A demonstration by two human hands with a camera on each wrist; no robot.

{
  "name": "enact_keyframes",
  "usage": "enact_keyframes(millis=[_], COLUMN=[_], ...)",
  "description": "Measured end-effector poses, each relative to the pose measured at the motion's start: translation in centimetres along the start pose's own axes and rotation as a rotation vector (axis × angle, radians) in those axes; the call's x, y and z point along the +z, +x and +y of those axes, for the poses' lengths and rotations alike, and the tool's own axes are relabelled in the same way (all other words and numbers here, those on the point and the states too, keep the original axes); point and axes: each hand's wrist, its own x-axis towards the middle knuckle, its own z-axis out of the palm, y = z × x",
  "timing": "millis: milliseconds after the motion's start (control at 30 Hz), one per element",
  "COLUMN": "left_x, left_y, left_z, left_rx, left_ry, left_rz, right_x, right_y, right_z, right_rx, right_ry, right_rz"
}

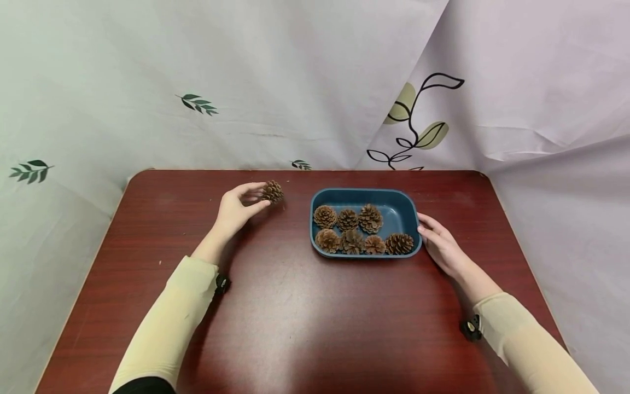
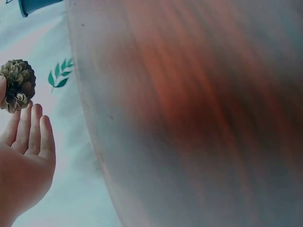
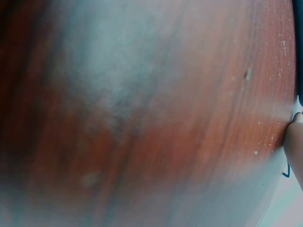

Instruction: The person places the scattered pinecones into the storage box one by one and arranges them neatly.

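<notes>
Between thumb and fingertips, my left hand (image 1: 235, 209) pinches a brown pine cone (image 1: 272, 191) over the back of the table, left of the blue bin. The left wrist view shows this pine cone (image 2: 18, 85) at the tips of the left hand (image 2: 29, 146). My right hand (image 1: 440, 243) holds the right end of the blue bin (image 1: 364, 192), fingers at its rim. Two rows of pine cones lie inside the bin, among them one pine cone (image 1: 399, 244) in the front right corner. In the right wrist view only part of the right hand (image 3: 296, 142) shows at the edge.
A dark red wooden table (image 1: 295, 312) bears the bin. Behind it and at both sides hangs a white cloth (image 1: 275, 82) printed with leaves. The back right part of the bin's floor (image 1: 394, 219) shows bare.
</notes>
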Motion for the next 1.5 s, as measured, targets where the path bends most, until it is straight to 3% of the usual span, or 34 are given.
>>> enact_keyframes(millis=[500,733,1133,1500], left_x=[1.7,2.8,4.8,7.0], left_y=[0.0,0.1,0.9,1.8], left_z=[3.0,4.4,5.4,6.8], left_rx=[0.048,0.058,0.082,0.089], left_ry=[-0.141,-0.161,-0.182,-0.182], left_rz=[0.023,0.009,-0.01,-0.063], right_x=[0.3,0.1,0.1,0.2], right_y=[0.1,0.2,0.0,0.0], right_z=[-0.3,-0.1,0.0,-0.1], right_rx=[0.004,0.001,-0.007,-0.002], right_ry=[0.013,0.022,0.024,0.017], right_rz=[-0.004,0.004,-0.005,-0.014])
